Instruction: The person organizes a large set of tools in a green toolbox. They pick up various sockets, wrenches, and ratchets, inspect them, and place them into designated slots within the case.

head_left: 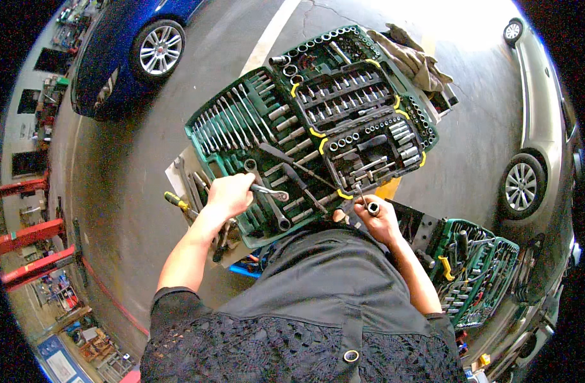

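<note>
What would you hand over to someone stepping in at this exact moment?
Left hand: closed on a ratchet wrench, held over the open green tool case.
Right hand: fingers pinch a small socket at the case's near edge.
Done: ratchet and socket are out of the case.
Left: socket and ratchet are still apart, not joined. A second open green case sits lower right.

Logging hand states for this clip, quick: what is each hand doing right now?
Left hand: closed around a ratchet wrench over the green tool case.
Right hand: closed on a small socket.
</note>
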Motion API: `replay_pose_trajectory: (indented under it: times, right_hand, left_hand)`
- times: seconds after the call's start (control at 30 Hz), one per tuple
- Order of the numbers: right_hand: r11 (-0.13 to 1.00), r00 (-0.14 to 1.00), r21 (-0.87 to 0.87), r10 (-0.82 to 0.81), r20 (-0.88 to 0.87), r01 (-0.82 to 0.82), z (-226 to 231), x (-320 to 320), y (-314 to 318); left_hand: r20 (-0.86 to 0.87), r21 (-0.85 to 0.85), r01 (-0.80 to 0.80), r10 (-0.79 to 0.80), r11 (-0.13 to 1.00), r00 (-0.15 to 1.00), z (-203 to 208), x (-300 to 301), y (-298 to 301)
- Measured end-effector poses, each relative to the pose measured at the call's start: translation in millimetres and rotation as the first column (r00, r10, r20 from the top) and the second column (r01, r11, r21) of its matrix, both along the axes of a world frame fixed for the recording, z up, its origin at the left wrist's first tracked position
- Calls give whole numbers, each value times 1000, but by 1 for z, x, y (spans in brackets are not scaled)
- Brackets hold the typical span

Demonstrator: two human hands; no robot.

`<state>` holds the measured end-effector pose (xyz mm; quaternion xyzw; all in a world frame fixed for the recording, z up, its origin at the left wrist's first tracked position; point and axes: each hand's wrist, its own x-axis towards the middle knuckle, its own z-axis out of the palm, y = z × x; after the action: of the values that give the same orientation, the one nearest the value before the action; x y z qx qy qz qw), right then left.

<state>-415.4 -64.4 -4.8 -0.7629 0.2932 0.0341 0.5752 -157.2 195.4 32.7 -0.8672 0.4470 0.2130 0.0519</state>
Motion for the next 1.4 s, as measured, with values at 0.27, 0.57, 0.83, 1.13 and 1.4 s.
replay_pose_trajectory:
  times: [0.27, 0.57, 0.83, 1.13, 1.4]
  right_hand:
    - [998, 998, 52, 42, 49, -44, 1, 7, 9]
    - [982, 961, -11, 187, 206, -189, 57, 39, 26]
    - [992, 968, -96, -54, 247, 80, 47, 20, 34]
    - [911, 883, -168, -299, 363, 378, 36, 8, 8]
    - [719, 724, 411, -666, 177, 561, 0, 19, -46]
  left_hand:
    - [-678, -69, -630, 426, 774, 599, 28, -25, 10]
    - [-916, 337, -853, -69, 400, -394, 18, -72, -62]
    - [-905, 336, -838, -101, 429, -414, 2, -106, -120]
    - [-856, 455, -772, -22, 444, -517, 11, -126, -159]
    - [-705, 571, -716, -206, 402, -678, -27, -110, -119]
